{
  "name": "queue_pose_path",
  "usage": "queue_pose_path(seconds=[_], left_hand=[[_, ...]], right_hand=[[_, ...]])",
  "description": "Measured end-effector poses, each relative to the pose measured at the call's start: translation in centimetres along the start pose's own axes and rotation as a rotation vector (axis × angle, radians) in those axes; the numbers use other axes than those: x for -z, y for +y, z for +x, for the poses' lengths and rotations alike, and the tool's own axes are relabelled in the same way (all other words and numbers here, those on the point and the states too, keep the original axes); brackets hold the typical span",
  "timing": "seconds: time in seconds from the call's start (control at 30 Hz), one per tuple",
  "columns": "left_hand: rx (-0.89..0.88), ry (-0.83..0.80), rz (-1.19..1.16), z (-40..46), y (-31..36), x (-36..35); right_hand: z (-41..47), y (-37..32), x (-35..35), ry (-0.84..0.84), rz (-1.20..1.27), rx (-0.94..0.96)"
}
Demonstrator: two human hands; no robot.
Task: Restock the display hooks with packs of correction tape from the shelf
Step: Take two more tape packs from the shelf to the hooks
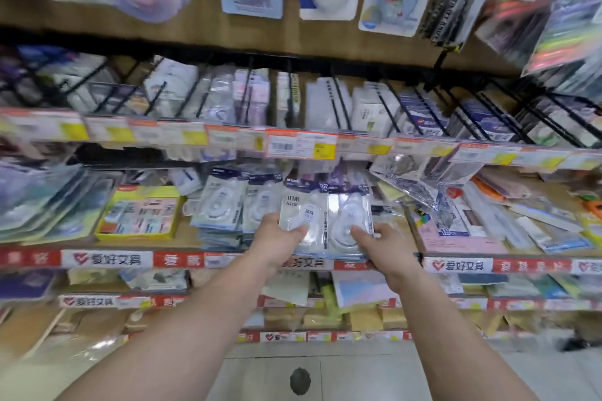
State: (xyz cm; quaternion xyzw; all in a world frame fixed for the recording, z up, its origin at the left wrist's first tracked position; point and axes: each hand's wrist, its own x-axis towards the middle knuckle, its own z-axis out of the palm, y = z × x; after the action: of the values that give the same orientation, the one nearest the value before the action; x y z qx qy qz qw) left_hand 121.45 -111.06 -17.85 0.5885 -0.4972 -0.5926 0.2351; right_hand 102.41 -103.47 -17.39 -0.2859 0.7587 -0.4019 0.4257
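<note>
Gripping a small stack of correction tape packs (pixel 325 221) at its lower corners, left hand (pixel 277 238) and right hand (pixel 384 246), fingers curled round, just above the shelf (pixel 202 259). Best squared first, holes aligned, then lifted toward the display hooks (pixel 338 101) beyond.

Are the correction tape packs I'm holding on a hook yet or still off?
Off: both hands, left and right, hold the correction tape packs in front of the shelf.

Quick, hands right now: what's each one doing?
Left hand: holding the packs, thumb on front.
Right hand: holding the same packs.
</note>
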Motion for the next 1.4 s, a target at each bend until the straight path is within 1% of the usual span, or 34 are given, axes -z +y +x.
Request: queue_pose_path(seconds=[0.1,0.23,0.33,0.43,0.6,0.67,0.8,0.97,1.23,1.4], left_hand=[[-0.047,0.052,-0.031,-2.5,-1.5,6.5],[-0.072,0.127,-0.083,-7.3,-3.8,16.8],[-0.105,0.218,-0.096,-11.2,-6.0,24.8],[-0.120,0.300,-0.161,-14.5,-8.2,32.0],[-0.167,0.382,-0.216,-19.0,-8.3,41.2],[-0.229,0.412,-0.249,-20.1,-7.6,43.7],[-0.331,0.418,-0.303,-21.4,-5.5,47.5],[-0.401,0.398,-0.271,-20.6,-3.5,50.7],[-0.495,0.359,-0.288,-14.7,1.7,53.6],[-0.559,0.334,-0.385,-10.7,5.4,54.5]], right_hand=[[-3.7,-1.8,-5.4,-0.045,0.004,0.063],[-9.5,-3.8,-14.7,-0.095,-0.042,0.163],[-13.8,-4.8,-21.6,-0.220,0.000,0.160],[-17.9,-6.0,-27.6,-0.376,0.030,0.166],[-23.1,-10.6,-34.1,-0.484,0.045,0.287],[-24.6,-12.9,-35.7,-0.492,0.057,0.341],[-27.0,-16.9,-37.7,-0.502,0.059,0.484],[-27.8,-20.3,-39.1,-0.501,0.114,0.595],[-23.4,-25.8,-41.4,-0.466,0.187,0.683],[-19.4,-29.6,-41.9,-0.448,0.180,0.747]])
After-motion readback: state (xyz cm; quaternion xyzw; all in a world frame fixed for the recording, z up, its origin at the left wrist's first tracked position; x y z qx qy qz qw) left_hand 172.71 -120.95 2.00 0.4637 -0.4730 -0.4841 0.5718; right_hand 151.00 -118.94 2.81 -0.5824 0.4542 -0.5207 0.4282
